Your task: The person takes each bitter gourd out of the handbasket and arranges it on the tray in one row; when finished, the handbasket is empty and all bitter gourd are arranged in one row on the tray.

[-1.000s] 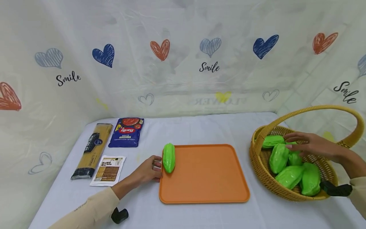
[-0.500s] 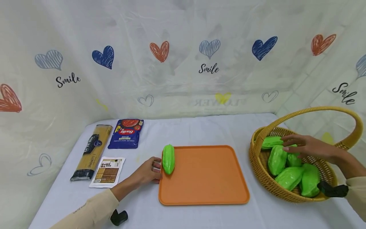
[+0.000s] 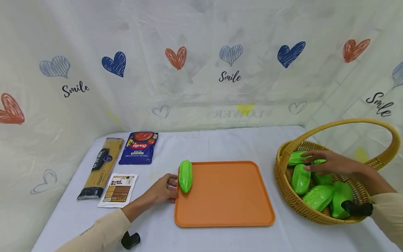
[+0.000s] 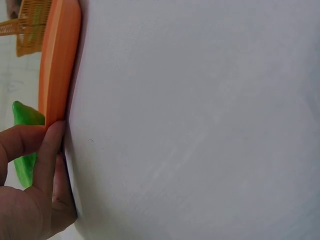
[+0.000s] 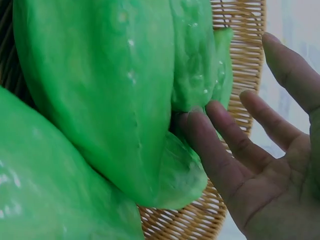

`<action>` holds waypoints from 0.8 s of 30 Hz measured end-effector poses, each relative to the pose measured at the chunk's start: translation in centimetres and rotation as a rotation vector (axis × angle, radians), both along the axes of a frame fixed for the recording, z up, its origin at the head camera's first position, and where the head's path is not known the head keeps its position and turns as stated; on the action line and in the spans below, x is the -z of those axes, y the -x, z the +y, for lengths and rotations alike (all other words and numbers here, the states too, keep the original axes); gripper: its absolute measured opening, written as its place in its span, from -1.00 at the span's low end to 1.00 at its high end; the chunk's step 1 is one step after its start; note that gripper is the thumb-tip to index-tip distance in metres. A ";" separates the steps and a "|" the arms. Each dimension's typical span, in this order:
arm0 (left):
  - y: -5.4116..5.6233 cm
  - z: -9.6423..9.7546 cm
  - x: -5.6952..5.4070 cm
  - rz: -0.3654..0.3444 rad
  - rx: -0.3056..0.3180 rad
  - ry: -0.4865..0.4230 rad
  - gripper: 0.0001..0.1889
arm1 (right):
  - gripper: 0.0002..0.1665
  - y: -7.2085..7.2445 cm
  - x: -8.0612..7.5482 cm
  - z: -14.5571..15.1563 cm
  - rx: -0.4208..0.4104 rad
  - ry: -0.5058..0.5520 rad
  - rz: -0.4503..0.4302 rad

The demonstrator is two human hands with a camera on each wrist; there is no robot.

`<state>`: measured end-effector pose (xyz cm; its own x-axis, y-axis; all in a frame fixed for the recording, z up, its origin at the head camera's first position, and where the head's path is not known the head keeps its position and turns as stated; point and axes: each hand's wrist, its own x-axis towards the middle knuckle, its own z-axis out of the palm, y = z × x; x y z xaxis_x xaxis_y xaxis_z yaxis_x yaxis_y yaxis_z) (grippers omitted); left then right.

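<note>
In the head view, my left hand [image 3: 162, 189] is at the left edge of an orange tray [image 3: 225, 196]. The left wrist view has its thumb and fingers pinching the tray's rim [image 4: 62, 60]. One glossy green ridged fruit, like a star fruit [image 3: 185, 176], lies along the tray's left side. Over a wicker basket [image 3: 280, 175] at the right, my right hand [image 3: 338, 163] reaches with spread fingers. Several similar green fruits [image 3: 301, 180] lie in the basket. In the right wrist view, the fingertips of this hand [image 5: 265, 185] are against or very near one fruit [image 5: 192, 55]; contact is unclear.
The basket's tall handle [image 3: 349, 121] arches above my right hand. Left of the tray lie a spaghetti packet [image 3: 102, 168], a blue Barilla pouch [image 3: 138, 148] and a white-and-brown sachet [image 3: 118, 190]. A heart-printed sheet [image 3: 201, 87] hangs behind the table.
My right hand has shifted left over the basket, and the fruit below its fingertips has moved slightly left. The left hand and tray stay in place.
</note>
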<state>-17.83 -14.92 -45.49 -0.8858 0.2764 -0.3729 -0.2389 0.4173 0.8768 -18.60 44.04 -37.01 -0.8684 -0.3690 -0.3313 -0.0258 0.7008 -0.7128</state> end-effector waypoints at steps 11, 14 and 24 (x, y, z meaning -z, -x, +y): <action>0.0 0.1 0.0 0.004 -0.009 -0.006 -0.25 | -0.25 0.3 0.8 -0.6 -0.038 0.016 -0.034; 0.0 0.1 0.0 -0.003 -0.010 -0.002 -0.25 | -0.24 0.4 0.9 -0.8 -0.025 0.016 -0.051; 0.0 0.2 -0.2 -0.009 -0.008 0.008 -0.25 | -0.24 0.4 1.1 -1.5 0.001 -0.025 -0.109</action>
<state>-17.80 -14.74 -45.33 -0.8843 0.2665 -0.3834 -0.2504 0.4225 0.8711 -18.98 42.54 -38.06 -0.8271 -0.3583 -0.4330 0.0516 0.7187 -0.6934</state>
